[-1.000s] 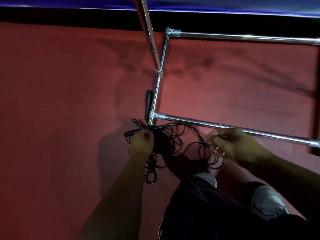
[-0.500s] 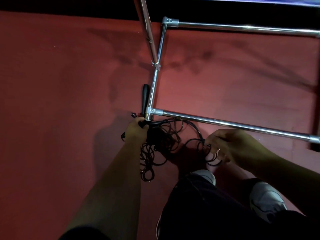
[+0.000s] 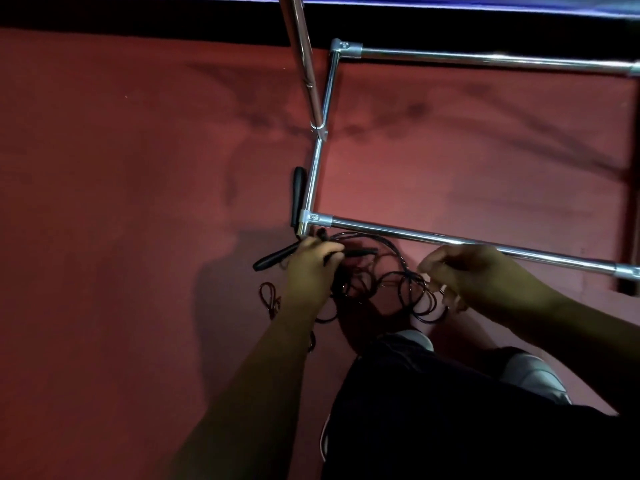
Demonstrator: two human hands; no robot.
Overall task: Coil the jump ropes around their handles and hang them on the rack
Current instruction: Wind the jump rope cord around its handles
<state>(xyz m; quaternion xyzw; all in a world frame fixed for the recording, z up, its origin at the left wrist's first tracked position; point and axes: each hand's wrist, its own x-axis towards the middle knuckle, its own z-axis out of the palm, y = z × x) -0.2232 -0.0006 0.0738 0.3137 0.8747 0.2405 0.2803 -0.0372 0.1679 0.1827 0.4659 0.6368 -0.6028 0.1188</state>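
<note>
Head view, looking down at a dark red carpeted floor. A shiny chrome tubular rack base stands on it, with an upright pole rising toward the camera. A tangle of thin black jump ropes lies on the floor just in front of the rack's near corner. The left hand is closed around black plastic handles beside that corner. Another black handle lies along the rack's side bar. The right hand pinches rope loops between curled fingers. White shoes show below.
</note>
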